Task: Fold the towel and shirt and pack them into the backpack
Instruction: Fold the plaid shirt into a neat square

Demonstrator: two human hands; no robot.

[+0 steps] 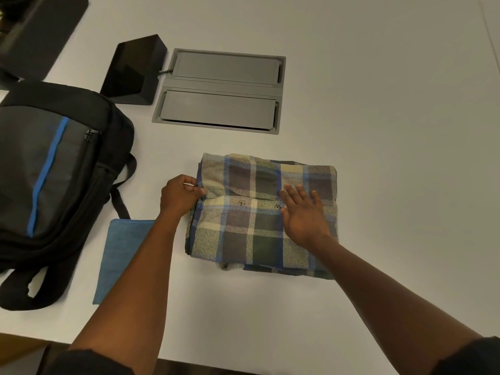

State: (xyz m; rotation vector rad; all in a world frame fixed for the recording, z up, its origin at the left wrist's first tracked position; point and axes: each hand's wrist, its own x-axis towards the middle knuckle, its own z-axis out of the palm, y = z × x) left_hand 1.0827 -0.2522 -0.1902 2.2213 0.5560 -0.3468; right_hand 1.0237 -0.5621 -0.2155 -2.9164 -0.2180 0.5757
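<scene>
A plaid shirt (251, 234) lies folded into a rough square at the middle of the white table (378, 104). My left hand (180, 196) pinches the shirt's left edge with curled fingers. My right hand (304, 215) lies flat on top of the shirt, fingers straight and spread. A folded blue towel (119, 253) lies to the left of the shirt, partly under my left forearm. The black and grey backpack (54, 169) with a blue stripe lies at the far left, its straps trailing toward the towel.
A grey recessed cable box (221, 90) with two closed lids sits in the table behind the shirt. A black wedge-shaped device (132, 69) stands left of it. Another dark object (35, 31) fills the top left corner. The table's front edge runs below my arms.
</scene>
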